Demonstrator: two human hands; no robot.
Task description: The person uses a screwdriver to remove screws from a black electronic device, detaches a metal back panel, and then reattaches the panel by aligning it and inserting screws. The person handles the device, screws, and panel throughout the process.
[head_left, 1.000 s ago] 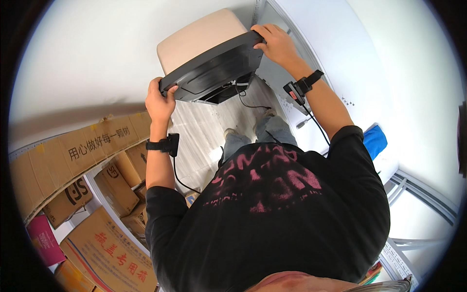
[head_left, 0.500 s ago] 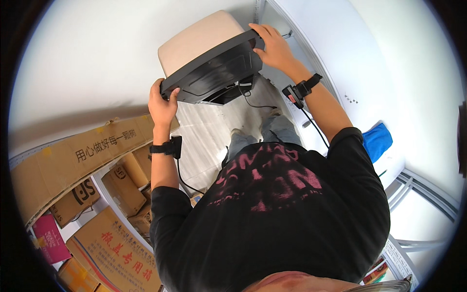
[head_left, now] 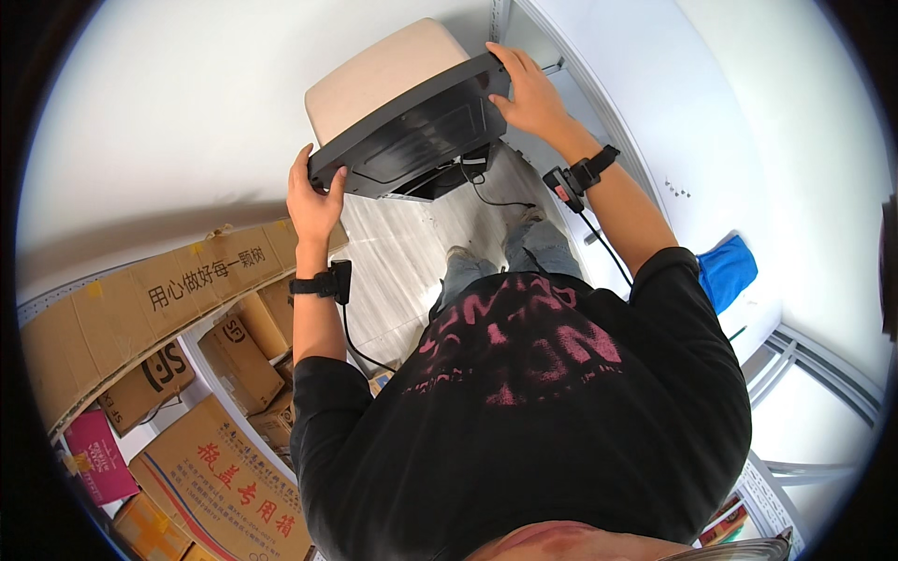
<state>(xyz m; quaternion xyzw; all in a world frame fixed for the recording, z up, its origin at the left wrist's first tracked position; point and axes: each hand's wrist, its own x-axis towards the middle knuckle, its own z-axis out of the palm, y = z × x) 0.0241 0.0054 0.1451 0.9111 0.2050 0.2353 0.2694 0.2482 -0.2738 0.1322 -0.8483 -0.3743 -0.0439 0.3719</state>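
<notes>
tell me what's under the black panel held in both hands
Below the black panel, a dark part and a black cable trailing onto the pale floor. The panel covers the rest.

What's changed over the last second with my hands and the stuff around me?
Very little. The view shifted slightly, so the brown cardboard boxes at left sit a bit farther right in the picture. Your left hand and right hand stay on the edges of the bulky beige-and-black object; nothing was taken hold of or let go.
</notes>
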